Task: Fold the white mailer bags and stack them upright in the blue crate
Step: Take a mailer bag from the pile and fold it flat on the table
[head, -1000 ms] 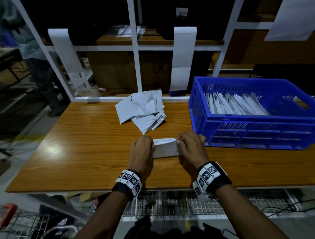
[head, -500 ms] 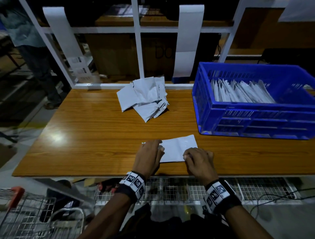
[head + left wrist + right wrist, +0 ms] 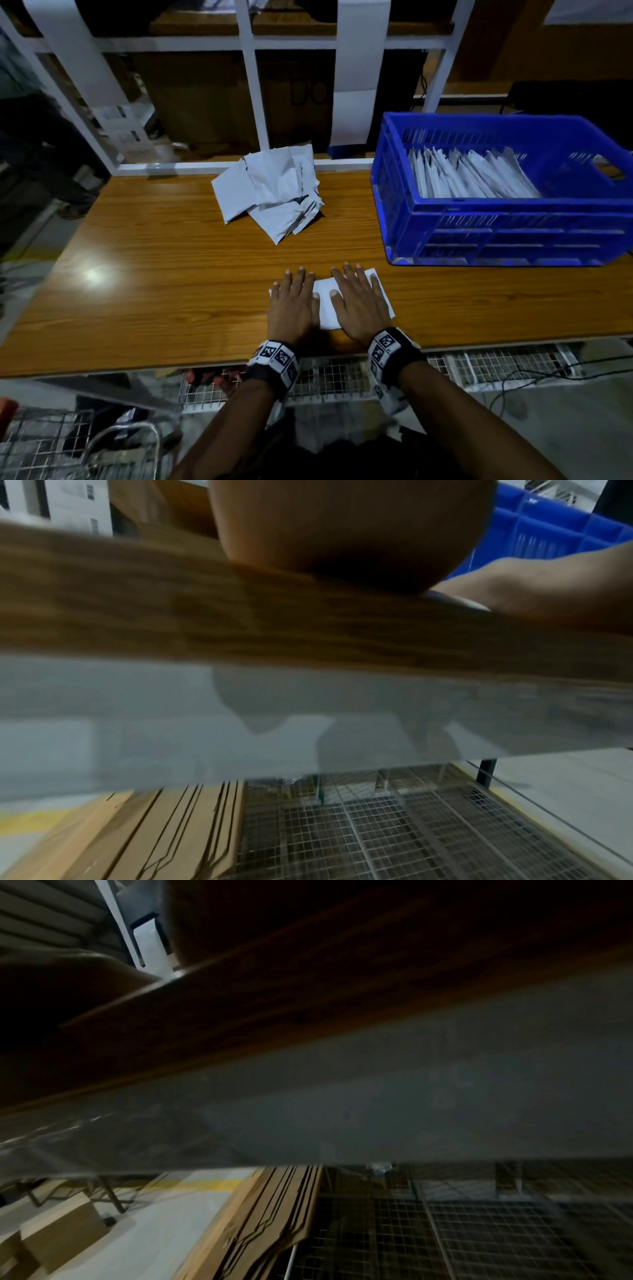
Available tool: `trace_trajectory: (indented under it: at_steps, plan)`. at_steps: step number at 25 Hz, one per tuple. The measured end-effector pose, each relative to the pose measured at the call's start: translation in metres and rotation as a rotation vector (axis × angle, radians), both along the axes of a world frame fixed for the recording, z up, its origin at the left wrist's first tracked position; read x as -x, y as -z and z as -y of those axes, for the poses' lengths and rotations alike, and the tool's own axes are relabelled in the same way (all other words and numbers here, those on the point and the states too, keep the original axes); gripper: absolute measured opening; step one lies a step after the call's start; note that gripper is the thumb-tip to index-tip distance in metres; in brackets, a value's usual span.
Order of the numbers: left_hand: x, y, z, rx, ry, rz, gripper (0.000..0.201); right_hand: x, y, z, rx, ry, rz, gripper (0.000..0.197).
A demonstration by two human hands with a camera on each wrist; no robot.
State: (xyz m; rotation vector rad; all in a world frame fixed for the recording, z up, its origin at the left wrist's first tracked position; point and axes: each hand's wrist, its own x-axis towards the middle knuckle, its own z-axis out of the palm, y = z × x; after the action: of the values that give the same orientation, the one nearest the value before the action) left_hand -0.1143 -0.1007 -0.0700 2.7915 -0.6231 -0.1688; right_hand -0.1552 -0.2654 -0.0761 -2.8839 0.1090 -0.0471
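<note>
The mailer bag (image 3: 327, 306), half a second earlier pinched at its edges, now lies flat near the front edge of the bench (image 3: 154, 274). The left hand (image 3: 291, 305) and right hand (image 3: 359, 305) press it with straight, spread fingers — grasping nothing. This probably sets the crease — the bag then goes upright into the blue crate (image 3: 507, 236) beside the folded row (image 3: 472, 178); the unfolded pile (image 3: 274, 192) waits behind.
</note>
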Motion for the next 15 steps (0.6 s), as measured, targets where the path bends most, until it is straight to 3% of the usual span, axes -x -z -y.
trace_trajectory:
  at_steps: [3,6,11,15]
  plan:
    - [-0.003,0.000,-0.001,-0.025,0.015,-0.036,0.081,-0.001,0.006,0.007,0.027,0.004,0.013,0.067]
    - [-0.005,0.000,-0.005,-0.007,0.040,-0.055,0.072,-0.004,0.009,0.014,0.050,0.027,0.013,0.069]
    - [0.001,0.005,-0.031,0.227,0.029,-0.053,0.067,-0.009,0.000,0.017,0.028,0.066,-0.129,0.071]
    - [0.003,0.002,-0.036,0.111,-0.022,0.000,0.078,-0.011,-0.018,-0.015,0.017,0.055,-0.043,0.069]
